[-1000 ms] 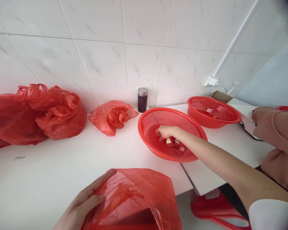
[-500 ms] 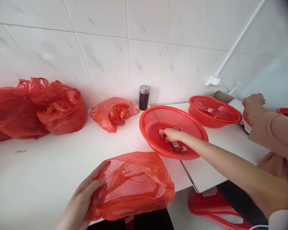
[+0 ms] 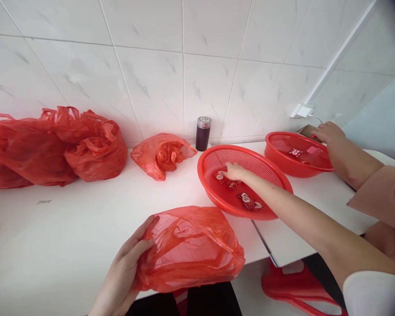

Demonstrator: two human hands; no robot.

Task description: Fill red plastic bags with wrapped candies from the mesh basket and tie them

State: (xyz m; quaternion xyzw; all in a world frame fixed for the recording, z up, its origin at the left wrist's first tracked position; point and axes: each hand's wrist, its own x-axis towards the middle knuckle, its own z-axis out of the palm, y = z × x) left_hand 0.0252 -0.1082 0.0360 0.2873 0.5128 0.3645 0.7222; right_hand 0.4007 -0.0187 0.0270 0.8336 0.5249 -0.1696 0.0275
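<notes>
My left hand (image 3: pixel 131 256) grips the left side of a thin red plastic bag (image 3: pixel 191 250), its thumb on top and the bag spread out at the table's front edge. My right hand (image 3: pixel 235 171) reaches into the near red plastic basket (image 3: pixel 213 199), which has perforated sides. Its fingers look apart above a small red wrapped packet (image 3: pixel 220 177) and appear to hold nothing. Another small packet (image 3: pixel 232 185) lies just below the hand. Closer to the basket's front rim are more red packets with pale labels (image 3: pixel 246 199).
Filled red bags (image 3: pixel 95 149) stand at the left by the tiled wall. A crumpled red bag (image 3: pixel 145 160) and a dark tumbler (image 3: pixel 203 135) sit behind. On the right, another person's hand (image 3: pixel 329 131) is over a second red basket (image 3: pixel 279 160). A red stool (image 3: pixel 283 283) is below.
My right fingers have loosened from the packet they were pinching and lifted slightly. The other person's hand has moved left over the far basket. The view has shifted a little left.
</notes>
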